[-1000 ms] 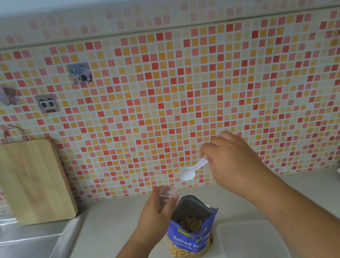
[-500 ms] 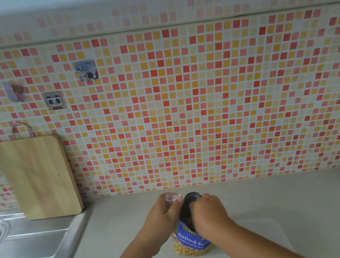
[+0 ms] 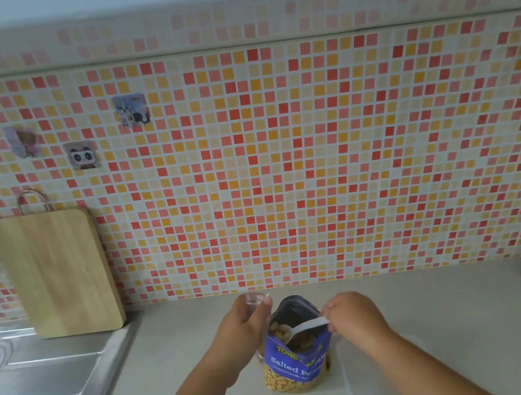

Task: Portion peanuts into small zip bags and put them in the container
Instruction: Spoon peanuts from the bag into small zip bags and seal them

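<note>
peanut bag [image 3: 294, 369], container [image 3: 363, 387] on counter [image 3: 181, 348]

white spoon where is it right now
Head view, bottom centre: the white spoon is held over the open mouth of the blue peanut bag, its bowl holding peanuts, its handle pinched by the right hand.

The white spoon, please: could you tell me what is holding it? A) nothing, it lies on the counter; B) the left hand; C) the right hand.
C: the right hand pinches the handle of the white spoon, its bowl at the mouth of the peanut bag.
</note>
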Action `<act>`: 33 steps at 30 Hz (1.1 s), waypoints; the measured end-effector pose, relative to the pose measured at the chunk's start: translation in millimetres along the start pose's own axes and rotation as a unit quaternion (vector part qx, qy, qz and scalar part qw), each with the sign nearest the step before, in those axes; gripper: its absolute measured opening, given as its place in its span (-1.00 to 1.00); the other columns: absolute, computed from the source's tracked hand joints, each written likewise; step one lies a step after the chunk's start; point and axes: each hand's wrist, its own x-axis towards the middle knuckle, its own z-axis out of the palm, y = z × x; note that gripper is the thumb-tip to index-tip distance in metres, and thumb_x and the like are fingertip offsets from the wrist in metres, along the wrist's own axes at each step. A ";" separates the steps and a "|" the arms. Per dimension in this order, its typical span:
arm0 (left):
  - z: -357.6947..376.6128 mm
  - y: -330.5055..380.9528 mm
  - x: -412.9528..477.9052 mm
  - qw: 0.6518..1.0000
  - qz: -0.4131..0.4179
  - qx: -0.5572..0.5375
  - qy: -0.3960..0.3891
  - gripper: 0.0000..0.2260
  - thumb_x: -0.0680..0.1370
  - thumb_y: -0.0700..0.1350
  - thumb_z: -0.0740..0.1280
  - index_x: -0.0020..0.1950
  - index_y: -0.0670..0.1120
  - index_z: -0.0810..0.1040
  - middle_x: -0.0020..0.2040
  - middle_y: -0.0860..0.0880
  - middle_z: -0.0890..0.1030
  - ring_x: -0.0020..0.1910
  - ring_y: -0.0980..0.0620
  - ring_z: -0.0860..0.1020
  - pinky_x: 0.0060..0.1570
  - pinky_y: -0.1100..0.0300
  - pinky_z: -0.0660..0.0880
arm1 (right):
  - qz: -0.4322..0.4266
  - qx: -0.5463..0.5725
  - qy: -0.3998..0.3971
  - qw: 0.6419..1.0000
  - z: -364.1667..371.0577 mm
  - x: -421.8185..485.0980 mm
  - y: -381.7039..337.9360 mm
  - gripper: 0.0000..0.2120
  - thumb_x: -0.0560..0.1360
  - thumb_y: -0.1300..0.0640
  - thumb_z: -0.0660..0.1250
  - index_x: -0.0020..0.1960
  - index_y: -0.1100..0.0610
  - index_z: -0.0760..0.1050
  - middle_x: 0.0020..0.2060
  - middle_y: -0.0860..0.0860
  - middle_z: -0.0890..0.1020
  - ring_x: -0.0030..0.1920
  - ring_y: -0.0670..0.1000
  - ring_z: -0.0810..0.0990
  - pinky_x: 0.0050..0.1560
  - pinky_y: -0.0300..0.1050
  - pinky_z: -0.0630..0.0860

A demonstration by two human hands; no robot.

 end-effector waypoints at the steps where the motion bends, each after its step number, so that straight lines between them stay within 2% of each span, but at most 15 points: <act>1: -2.3 0.3 0.2 1.000 0.005 0.006 0.010 -0.66 0.58 0.16 0.12 0.26 0.01 0.34 0.12 0.02 0.52 -0.01 0.10 0.51 -0.14 0.29 0.42 | -0.003 -0.043 -0.026 0.999 -6.9 -0.7 1.3 -0.73 0.53 0.19 0.21 0.17 0.14 0.56 -0.11 0.06 0.54 0.00 0.07 0.57 0.02 -0.13 0.49; 3: -6.4 0.5 -0.2 0.999 0.016 0.034 0.019 -0.70 0.58 0.15 0.13 0.23 0.04 0.33 0.10 0.06 0.49 -0.08 0.15 0.50 -0.22 0.31 0.42 | 0.000 -0.102 -0.051 0.993 -18.6 1.1 4.8 -0.72 0.55 0.20 0.18 0.23 0.17 0.51 -0.13 0.05 0.48 0.06 0.08 0.55 0.13 -0.13 0.45; 5: -9.9 -0.4 -0.3 0.996 0.037 0.074 0.016 -0.70 0.58 0.14 0.14 0.25 0.04 0.33 0.09 0.07 0.49 -0.12 0.19 0.50 -0.29 0.34 0.45 | 0.013 -0.092 -0.070 0.993 -26.4 5.7 11.5 -0.80 0.57 0.20 0.16 0.11 0.17 0.52 -0.26 0.00 0.43 -0.06 0.03 0.54 0.02 -0.17 0.39; 7: -12.6 -2.5 0.6 0.991 0.063 0.121 0.014 -0.66 0.58 0.13 0.17 0.29 0.02 0.34 0.10 0.07 0.51 -0.04 0.15 0.53 -0.16 0.28 0.50 | 0.058 0.001 -0.052 0.997 -25.1 6.0 21.6 -0.85 0.56 0.20 0.17 -0.06 0.14 0.51 -0.29 -0.02 0.46 -0.11 0.00 0.55 -0.09 -0.24 0.36; 9: -13.0 -4.5 1.3 0.982 0.083 0.169 0.013 -0.64 0.56 0.14 0.19 0.30 0.03 0.35 0.09 0.08 0.51 0.00 0.12 0.53 -0.05 0.23 0.52 | 0.061 0.148 0.010 0.987 -23.1 -2.7 34.2 -0.86 0.52 0.24 0.23 -0.16 0.14 0.55 -0.30 0.00 0.53 -0.22 -0.03 0.57 -0.25 -0.31 0.41; 10: -12.4 -5.3 1.2 0.977 0.090 0.193 0.010 -0.64 0.55 0.15 0.21 0.30 0.05 0.35 0.09 0.10 0.50 0.00 0.12 0.53 -0.03 0.23 0.52 | 0.056 0.188 0.047 0.979 -24.1 -6.9 36.3 -0.84 0.49 0.26 0.26 -0.21 0.12 0.55 -0.33 -0.01 0.55 -0.31 -0.06 0.54 -0.33 -0.36 0.41; 11: -11.5 -6.2 1.2 0.971 0.099 0.219 0.008 -0.63 0.54 0.15 0.22 0.30 0.06 0.35 0.10 0.10 0.50 0.02 0.11 0.52 -0.01 0.22 0.51 | 0.058 0.202 0.047 0.977 -30.4 -8.5 38.0 -0.82 0.49 0.26 0.26 -0.25 0.09 0.54 -0.36 -0.03 0.54 -0.36 -0.09 0.49 -0.36 -0.38 0.39; 13: -8.7 -8.2 1.7 0.955 0.121 0.271 0.004 -0.58 0.52 0.18 0.25 0.33 0.06 0.35 0.21 0.06 0.50 0.13 0.06 0.48 0.11 0.17 0.47 | 0.091 0.120 -0.028 0.988 -43.8 -4.9 38.6 -0.77 0.55 0.20 0.18 -0.26 0.06 0.46 -0.36 -0.07 0.48 -0.33 -0.11 0.44 -0.24 -0.31 0.39; 16: -4.1 -7.3 2.0 0.933 0.136 0.332 -0.005 -0.53 0.52 0.20 0.24 0.37 0.08 0.31 0.35 0.06 0.43 0.27 0.03 0.41 0.24 0.12 0.40 | 0.112 0.040 -0.048 0.992 -59.9 3.4 35.8 -0.78 0.59 0.17 0.10 -0.04 0.05 0.52 -0.24 -0.08 0.51 -0.03 -0.04 0.50 0.14 -0.24 0.38; 20: 3.1 -1.2 3.6 0.914 0.156 0.375 -0.008 -0.51 0.52 0.19 0.23 0.40 0.08 0.26 0.38 0.06 0.40 0.32 0.02 0.36 0.28 0.11 0.33 | 0.030 -0.071 -0.022 0.997 -69.1 0.0 38.1 -0.83 0.57 0.17 0.17 0.03 0.11 0.54 -0.08 0.01 0.53 0.00 -0.01 0.51 0.11 -0.19 0.41; 23: 8.8 1.2 7.1 0.907 0.160 0.388 -0.013 -0.51 0.53 0.19 0.23 0.40 0.08 0.25 0.38 0.06 0.39 0.32 0.01 0.35 0.28 0.09 0.31 | 0.040 -0.157 -0.056 0.985 -80.6 0.5 24.9 -0.68 0.58 0.18 0.15 0.32 0.11 0.41 0.00 0.01 0.43 0.02 -0.01 0.43 0.09 -0.20 0.39; 25: 13.1 2.1 9.5 0.905 0.163 0.393 -0.015 -0.52 0.52 0.19 0.23 0.39 0.08 0.26 0.36 0.07 0.41 0.29 0.01 0.37 0.25 0.10 0.32 | 0.028 -0.195 -0.073 0.978 -82.1 3.8 16.3 -0.62 0.56 0.20 0.16 0.38 0.11 0.36 0.02 0.03 0.42 -0.02 0.00 0.38 0.03 -0.20 0.35; 29: 21.4 3.2 14.2 0.900 0.178 0.397 -0.016 -0.53 0.51 0.20 0.23 0.37 0.07 0.29 0.30 0.06 0.45 0.24 0.00 0.40 0.20 0.10 0.34 | 0.022 -0.164 -0.062 0.984 -86.3 -2.0 -6.2 -0.64 0.55 0.18 0.19 0.34 0.12 0.44 -0.05 0.02 0.51 -0.17 -0.03 0.46 -0.01 -0.16 0.40; 31: 26.1 4.5 16.8 0.903 0.182 0.390 -0.010 -0.54 0.52 0.20 0.21 0.36 0.06 0.30 0.29 0.05 0.46 0.23 0.00 0.41 0.20 0.10 0.36 | -0.041 -0.100 -0.019 0.994 -85.9 -7.8 -11.5 -0.70 0.55 0.19 0.19 0.25 0.17 0.52 0.03 0.07 0.60 -0.04 0.03 0.56 0.01 -0.11 0.46; 33: 29.9 6.6 18.3 0.916 0.181 0.357 0.002 -0.55 0.53 0.18 0.21 0.37 0.03 0.31 0.27 0.03 0.46 0.21 0.01 0.41 0.20 0.11 0.38 | -0.131 -0.001 0.056 0.990 -84.9 -23.8 -16.7 -0.74 0.57 0.17 0.15 0.09 0.20 0.59 0.04 0.13 0.65 0.00 0.10 0.60 0.01 -0.03 0.51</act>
